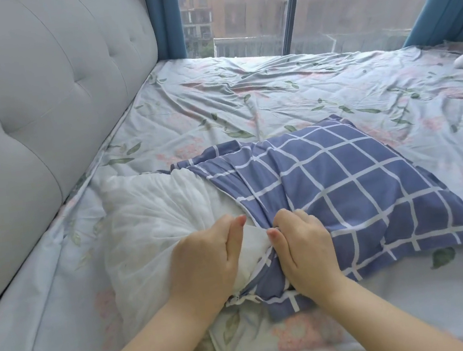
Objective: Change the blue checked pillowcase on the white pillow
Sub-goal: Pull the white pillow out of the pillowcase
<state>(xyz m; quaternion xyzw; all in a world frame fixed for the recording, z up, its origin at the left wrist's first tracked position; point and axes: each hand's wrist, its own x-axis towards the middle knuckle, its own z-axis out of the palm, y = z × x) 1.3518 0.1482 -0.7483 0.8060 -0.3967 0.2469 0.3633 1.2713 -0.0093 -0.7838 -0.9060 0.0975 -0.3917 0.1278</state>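
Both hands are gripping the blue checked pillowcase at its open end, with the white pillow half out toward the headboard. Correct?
Not quite. In the head view only the right hand grips the blue checked pillowcase at its open end; the left hand grips the bunched white pillow. The pillow is partly out, toward the headboard, as you said.

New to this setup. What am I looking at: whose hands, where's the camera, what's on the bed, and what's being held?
No robot: this is one picture from a camera on a person's head, looking down at their own bare hands. The left hand grips the white pillow, bunching its fabric. The right hand grips the open edge of the blue checked pillowcase, which covers only part of the pillow. Both lie on a floral bedsheet beside a grey padded headboard.
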